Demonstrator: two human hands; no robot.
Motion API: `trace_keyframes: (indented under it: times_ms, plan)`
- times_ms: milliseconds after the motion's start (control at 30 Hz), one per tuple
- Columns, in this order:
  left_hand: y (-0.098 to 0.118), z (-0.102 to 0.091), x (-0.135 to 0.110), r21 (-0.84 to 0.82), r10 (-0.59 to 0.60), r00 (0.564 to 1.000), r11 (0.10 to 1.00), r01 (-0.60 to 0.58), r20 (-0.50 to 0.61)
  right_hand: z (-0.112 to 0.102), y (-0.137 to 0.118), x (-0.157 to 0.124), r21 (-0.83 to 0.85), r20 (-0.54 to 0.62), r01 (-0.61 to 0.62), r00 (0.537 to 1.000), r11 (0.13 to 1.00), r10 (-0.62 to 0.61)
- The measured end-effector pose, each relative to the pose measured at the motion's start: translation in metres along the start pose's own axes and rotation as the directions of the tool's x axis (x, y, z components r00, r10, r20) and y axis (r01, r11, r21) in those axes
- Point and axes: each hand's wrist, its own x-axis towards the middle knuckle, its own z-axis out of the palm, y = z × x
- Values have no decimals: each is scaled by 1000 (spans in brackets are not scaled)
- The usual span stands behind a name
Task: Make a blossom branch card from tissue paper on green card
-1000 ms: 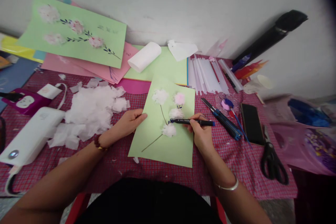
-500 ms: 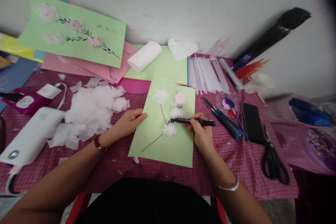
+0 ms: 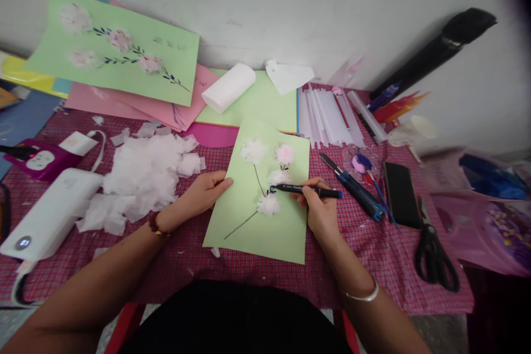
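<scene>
A light green sheet of paper (image 3: pixel 249 232) lies in front of me, bearing several fluffy white and pale pink tissue flowers, thin brown stem lines and small dark blue leaf marks. My left hand (image 3: pixel 213 187) pinches the sheet's left edge between thumb and fingers. In my right hand (image 3: pixel 320 204) is a black marker pen (image 3: pixel 309 191) with a blue end, held nearly level. Its tip is at the dark marks between the two lower flowers. Part of the right hand's fingers is hidden behind the pen.
Left are a heap of white tissue squares (image 3: pixel 143 168), a white power bank (image 3: pixel 53 213) and a purple socket (image 3: pixel 41 160). A finished-looking green flower sheet (image 3: pixel 124 80) leans behind. Right lie a utility knife (image 3: pixel 357 191), a phone (image 3: pixel 401 193), scissors (image 3: pixel 433 260) and white strips (image 3: pixel 326 116).
The marker tip has shifted slightly right and up, and more dark blue marks show near the middle flowers. My left hand keeps its place on the paper.
</scene>
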Motion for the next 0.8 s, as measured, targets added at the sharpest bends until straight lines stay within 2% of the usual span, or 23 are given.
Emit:
trace_keyframes:
  times_ms: [267, 533, 600, 667, 800]
  plan:
    - [-2, 0, 1, -26, 5, 1000, 1000, -5, -1, 0, -3, 0, -56, 0, -2, 1000, 998, 2]
    - [-2, 0, 0, -37, -14, 1000, 999, 14, 10, 0, 0, 0, -34, -1, 1, 1000, 999, -1]
    - [-3, 1, 0, -33, -7, 1000, 999, 7, 2, -1, -1, 0, 44, -9, -18, 1000, 999, 19]
    - [-4, 1, 1, -30, -1, 1000, 1000, 1, -1, -3, -3, 2, 189, -12, -55, 998, 980, 58]
    - [-4, 1, 0, -56, -5, 1000, 998, 6, 17, -9, -8, 6, 425, 20, -123, 992, 897, 126]
